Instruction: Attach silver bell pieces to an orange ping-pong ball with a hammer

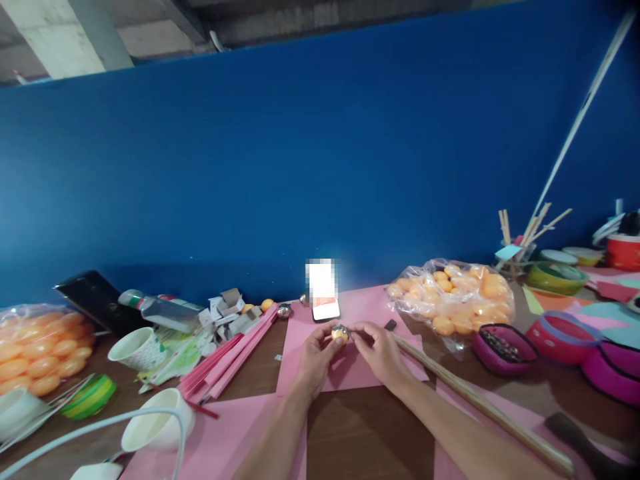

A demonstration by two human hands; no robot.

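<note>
My left hand (320, 353) grips a small orange ball (340, 335) between thumb and fingers. Shiny silver-grey pieces cover the top of the ball. On the ball's right side, the fingertips of my right hand (375, 343) are pinched together close against it; whatever they hold is too small to make out. Under both hands lies a pink sheet (295, 363). A phone with a lit screen (326, 310) stands just beyond them, and a dark shiny ball (284, 311) is to its left.
A clear bag of orange balls (455, 297) sits at right, near a magenta bowl of small metallic pieces (503, 348). One long wooden stick (480, 397) slants beside my right forearm. Pink strips (230, 360), a white cup (157, 420) and another ball bag (43, 350) are at left.
</note>
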